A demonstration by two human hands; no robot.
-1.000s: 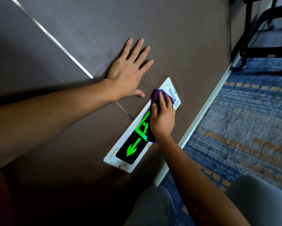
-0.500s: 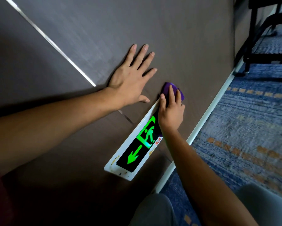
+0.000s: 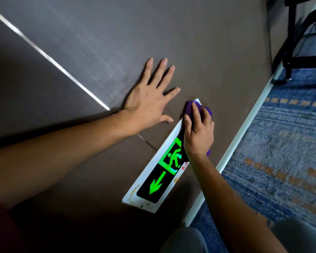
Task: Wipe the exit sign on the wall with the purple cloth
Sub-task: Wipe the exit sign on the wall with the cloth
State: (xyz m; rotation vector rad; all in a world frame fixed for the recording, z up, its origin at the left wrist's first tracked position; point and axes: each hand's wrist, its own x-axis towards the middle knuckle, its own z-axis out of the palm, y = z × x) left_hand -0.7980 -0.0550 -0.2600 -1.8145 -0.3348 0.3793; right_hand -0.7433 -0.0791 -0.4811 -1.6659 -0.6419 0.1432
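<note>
The exit sign [image 3: 159, 179] is a white-framed black panel low on the dark wall, with a glowing green running figure and arrow. My right hand [image 3: 198, 132] presses the purple cloth [image 3: 190, 106] flat against the sign's upper end; the cloth pokes out beyond my fingertips and hides that end of the sign. My left hand [image 3: 150, 99] lies flat on the wall, fingers spread, just up and left of the sign, holding nothing.
A white baseboard [image 3: 245, 130] runs along the foot of the brown wall [image 3: 190, 42]. Blue patterned carpet [image 3: 281, 152] lies to the right. A black metal cart frame [image 3: 296, 33] stands at the top right. My knees show at the bottom edge.
My right hand slid the cloth up along the sign from its middle to its upper end, uncovering the green running figure. My left hand stayed planted on the wall.
</note>
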